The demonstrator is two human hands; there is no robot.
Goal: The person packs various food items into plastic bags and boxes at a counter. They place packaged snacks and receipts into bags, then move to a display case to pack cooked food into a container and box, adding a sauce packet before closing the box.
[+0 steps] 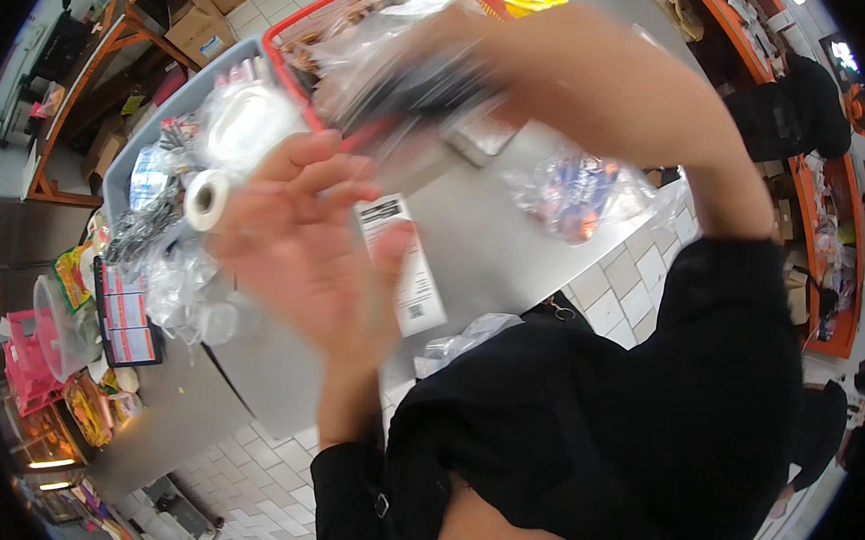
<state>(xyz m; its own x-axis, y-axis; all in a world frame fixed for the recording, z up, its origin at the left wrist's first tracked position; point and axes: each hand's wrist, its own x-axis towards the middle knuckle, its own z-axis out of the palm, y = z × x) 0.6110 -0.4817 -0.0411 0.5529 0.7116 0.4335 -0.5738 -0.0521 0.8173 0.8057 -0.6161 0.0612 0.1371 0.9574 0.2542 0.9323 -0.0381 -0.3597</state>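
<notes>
My right hand [470, 54] is blurred over the near edge of a red plastic basket [285, 64], closed on a clear plastic bag with something dark [430, 93] in it. My left hand [306, 246] is raised with its fingers apart and holds nothing that I can see. Partly behind its thumb is a white printed paper slip [420, 292]. A clear bag of blue and orange items [577, 193] lies on the metal table [495, 237], right of the slip. Beside my left hand stands a grey-blue bin [120, 165] with clear plastic packaging and a white roll [206, 200].
A tablet [128, 316] with a lit screen, a clear round tub [60, 327] and a pink plastic basket [19, 369] are at the left. Crumpled clear plastic [465, 340] lies at the near table edge. People in black are near orange shelves [846, 276] at the right.
</notes>
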